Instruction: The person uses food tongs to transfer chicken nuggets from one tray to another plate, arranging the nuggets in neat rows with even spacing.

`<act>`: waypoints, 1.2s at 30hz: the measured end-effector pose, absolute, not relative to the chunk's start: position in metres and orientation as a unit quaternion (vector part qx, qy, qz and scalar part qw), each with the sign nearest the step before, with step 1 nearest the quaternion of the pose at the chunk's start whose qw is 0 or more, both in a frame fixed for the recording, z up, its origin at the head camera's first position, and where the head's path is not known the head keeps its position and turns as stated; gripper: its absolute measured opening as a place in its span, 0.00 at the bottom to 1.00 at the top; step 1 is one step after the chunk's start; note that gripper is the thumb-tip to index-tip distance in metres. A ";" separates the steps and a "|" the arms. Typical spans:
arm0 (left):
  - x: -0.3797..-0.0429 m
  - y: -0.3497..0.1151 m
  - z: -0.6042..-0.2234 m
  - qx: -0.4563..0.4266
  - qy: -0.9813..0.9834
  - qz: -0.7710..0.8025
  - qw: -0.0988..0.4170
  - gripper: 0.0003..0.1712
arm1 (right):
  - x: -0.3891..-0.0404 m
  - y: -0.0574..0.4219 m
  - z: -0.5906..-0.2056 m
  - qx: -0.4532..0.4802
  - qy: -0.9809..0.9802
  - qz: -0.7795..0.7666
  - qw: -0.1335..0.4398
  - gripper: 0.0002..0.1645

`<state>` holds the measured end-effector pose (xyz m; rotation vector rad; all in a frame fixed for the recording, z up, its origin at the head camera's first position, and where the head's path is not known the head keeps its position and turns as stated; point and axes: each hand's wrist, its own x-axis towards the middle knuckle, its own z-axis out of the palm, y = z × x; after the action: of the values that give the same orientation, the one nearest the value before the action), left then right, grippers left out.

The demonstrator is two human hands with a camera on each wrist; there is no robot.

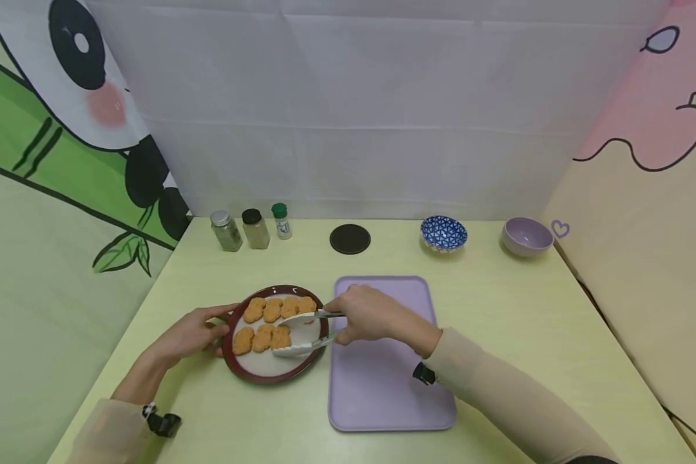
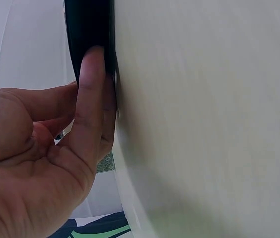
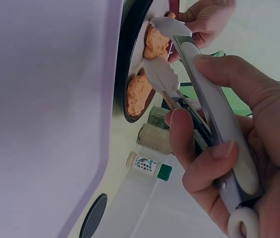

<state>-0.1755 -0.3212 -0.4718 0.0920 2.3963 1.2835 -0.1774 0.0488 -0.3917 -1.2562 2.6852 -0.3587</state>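
Note:
A round plate [image 1: 278, 370] with a dark red-brown rim and pale middle bears several chicken nuggets [image 1: 255, 309] in two rows. My left hand [image 1: 188, 335] grips the plate's left rim, its fingers against the rim's underside in the left wrist view. In my right hand [image 1: 364, 312] I hold metal tongs [image 3: 214, 109] with white tips, coming over the plate from the right. The tongs' tips [image 1: 292, 350] stand apart, one on each side of the rightmost nugget [image 1: 281, 336] of the nearer row.
Right of the plate lies a lilac tray [image 1: 391, 393], below my right forearm. Along the back stand three seasoning jars [image 1: 256, 231], a black round coaster [image 1: 350, 239], a blue patterned bowl [image 1: 443, 233] and a purple bowl [image 1: 526, 237]. A white curtain [image 1: 348, 116] hangs behind.

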 end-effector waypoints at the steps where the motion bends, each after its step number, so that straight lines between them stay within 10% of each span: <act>1: -0.175 -0.321 -0.471 0.032 0.862 0.462 0.208 0.30 | -0.177 0.049 -0.392 -0.417 0.898 -0.120 0.078 0.32; 13: -0.175 -0.322 -0.473 0.025 0.859 0.464 0.215 0.31 | -0.164 0.069 -0.375 -0.391 0.908 -0.136 0.065 0.35; 36: -0.179 -0.323 -0.475 0.021 0.856 0.467 0.222 0.30 | -0.145 0.283 -0.364 -0.325 0.926 -0.129 0.140 0.35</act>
<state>-0.1789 -0.3234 -0.4751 0.0573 2.3649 1.2893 -0.1450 0.2825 -0.3642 -0.9380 2.6768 -0.3726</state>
